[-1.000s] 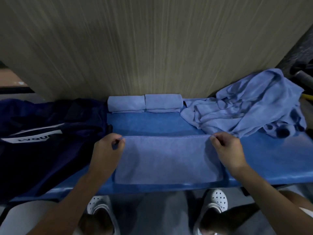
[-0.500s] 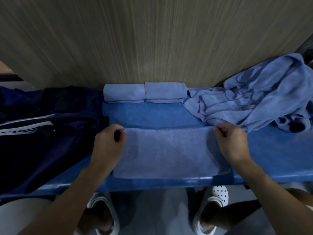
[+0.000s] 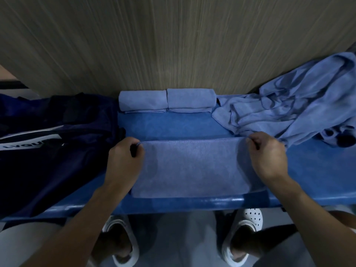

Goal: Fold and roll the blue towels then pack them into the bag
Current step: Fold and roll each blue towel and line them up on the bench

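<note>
- The dark bag (image 3: 48, 151) is parked just left of the left-hand grip. Nothing can be seen packed in it, so packing is reckoned not started yet.
- The far left corner of the folded towel (image 3: 192, 166) is pinched by the left hand (image 3: 123, 160), with the fingers curled over the edge. The same hold is seen a second ago, but the far edge is now rounded, as if it's being turned over toward the near side.
- Between the two grips the towel is laid flat on the blue bench (image 3: 173, 128). It's a tidy, smooth rectangle, and its near edge is set close to the bench lip. So the folding is judged done and the roll only just begun.
- Beyond the grips, up against the wall, one rolled towel (image 3: 142, 101) and a second rolled towel (image 3: 190, 99) are lined up end to end, touching. Two are counted as finished, then.
- The far right corner is pinched by the right hand (image 3: 267, 157), fingers curled around the edge, pretty much mirroring the other side.
- Right of and behind the right-hand grip, the loose towel heap (image 3: 289, 105) is dumped in a crumple. Whether its nearest fold touches the knuckles can't be told. Plenty is clearly left to do.
</note>
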